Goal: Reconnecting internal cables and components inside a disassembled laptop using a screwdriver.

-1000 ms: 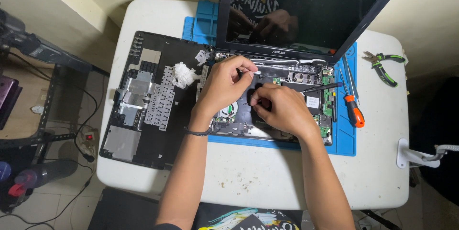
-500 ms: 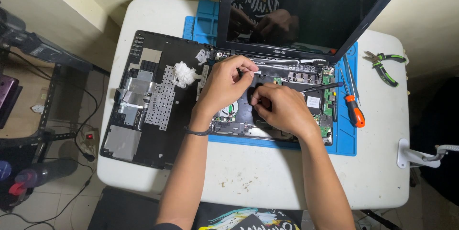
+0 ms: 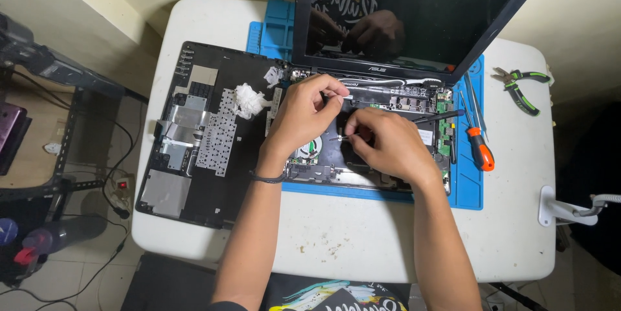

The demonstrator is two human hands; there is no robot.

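Here, at the centre of the frame, the left hand is pinching a small white piece while the right hand is gripping a thin tool over the opened laptop base; the detached keyboard cover is lying left, an orange-handled screwdriver right

Even, fairly bright overhead light falls on the white plastic counter, sharp throughout, the floor beside it dim.

Green-handled pliers, orange screwdriver
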